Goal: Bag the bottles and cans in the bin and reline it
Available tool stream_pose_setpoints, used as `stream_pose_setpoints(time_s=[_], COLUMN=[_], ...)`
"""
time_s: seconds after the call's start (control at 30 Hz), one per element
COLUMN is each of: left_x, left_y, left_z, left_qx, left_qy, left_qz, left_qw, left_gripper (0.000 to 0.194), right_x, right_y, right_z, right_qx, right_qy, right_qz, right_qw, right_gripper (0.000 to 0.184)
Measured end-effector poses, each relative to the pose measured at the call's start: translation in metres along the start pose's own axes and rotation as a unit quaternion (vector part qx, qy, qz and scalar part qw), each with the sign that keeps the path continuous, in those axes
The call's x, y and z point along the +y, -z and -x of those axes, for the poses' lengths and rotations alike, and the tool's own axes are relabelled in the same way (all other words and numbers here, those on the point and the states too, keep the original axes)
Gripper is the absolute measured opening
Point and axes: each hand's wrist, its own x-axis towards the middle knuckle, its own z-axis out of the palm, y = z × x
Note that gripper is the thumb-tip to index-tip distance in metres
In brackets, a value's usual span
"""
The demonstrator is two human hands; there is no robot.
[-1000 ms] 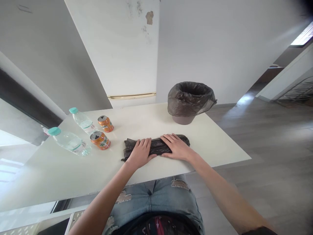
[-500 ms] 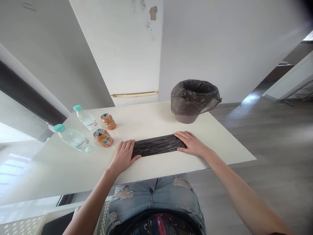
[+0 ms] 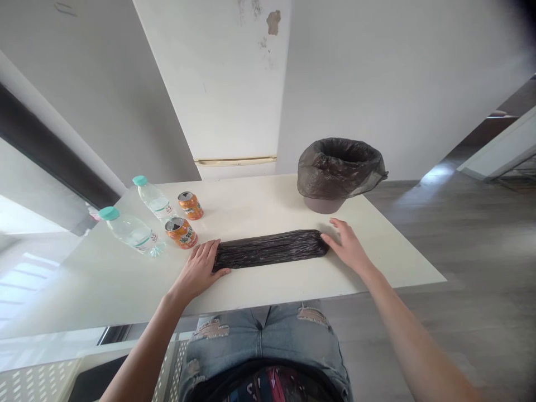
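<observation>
Just beyond my left hand (image 3: 200,269) I see two orange cans (image 3: 181,233) on the white table (image 3: 247,207), two green-capped clear bottles (image 3: 130,231) farther left, and beyond my right hand (image 3: 348,247) a bin (image 3: 324,206) wearing a dark liner (image 3: 335,181).

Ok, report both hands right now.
Left hand: open, laid over one end of the black bag.
Right hand: open, at the bag's other end.

Black plastic bag (image 3: 270,249), white surface (image 3: 259,291) — orange cans (image 3: 182,233), teal bottle caps (image 3: 109,213) — faded blue jeans (image 3: 280,335), grey floor (image 3: 469,245).
</observation>
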Motion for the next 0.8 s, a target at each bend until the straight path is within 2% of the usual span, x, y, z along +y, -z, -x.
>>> stream_pose_setpoints(time_s=[0.03,0.1,0.13,0.2,0.3,0.4,0.47,0.53,0.6,0.67,0.73,0.8], left_x=[-0.001,-0.002,-0.003,-0.003,0.001,0.012,0.018,0.023,0.026,0.028,0.030,0.033], left_y=[0.000,0.002,0.003,0.008,0.017,0.025,0.025,0.023,0.020,0.018,0.018,0.017], left_z=[0.000,-0.002,-0.004,-0.006,-0.007,-0.002,0.001,0.003,0.004,0.002,-0.001,-0.007], left_qx=[0.000,-0.002,-0.004,-0.004,0.027,0.072,0.075,0.057,0.039,0.039,0.050,0.051], left_qy=[0.004,0.013,0.017,0.021,0.007,-0.028,-0.054,-0.075,-0.087,-0.086,-0.071,-0.054], left_qz=[0.011,0.029,0.035,0.039,0.027,0.028,0.038,0.047,0.048,0.046,0.047,0.044], left_qw=[1.000,0.999,0.999,0.999,0.999,0.997,0.995,0.994,0.994,0.994,0.995,0.996], left_gripper=[0.082,0.085,0.086,0.087,0.081,0.050,0.034,0.032,0.034,0.035,0.038,0.048], right_x=[0.005,0.012,0.014,0.012,-0.004,-0.023,-0.030,-0.032,-0.030,-0.026,-0.022,-0.021], right_y=[0.001,0.004,0.006,0.011,0.019,0.024,0.023,0.021,0.018,0.015,0.013,0.009], right_z=[0.001,0.004,0.006,0.009,0.015,0.019,0.020,0.020,0.019,0.017,0.015,0.012], right_qx=[0.038,0.064,0.060,0.039,0.030,0.008,-0.014,-0.036,-0.039,-0.007,0.029,0.018], right_qy=[-0.063,-0.153,-0.174,-0.171,-0.088,0.058,0.131,0.172,0.176,0.119,-0.006,-0.122], right_qz=[-0.015,-0.037,-0.045,-0.063,-0.079,-0.047,-0.029,-0.032,-0.033,-0.035,-0.032,-0.014], right_qw=[0.997,0.986,0.982,0.982,0.993,0.997,0.991,0.984,0.983,0.992,0.999,0.992], right_gripper=[0.068,0.059,0.055,0.048,0.040,0.030,0.028,0.028,0.029,0.033,0.039,0.044])
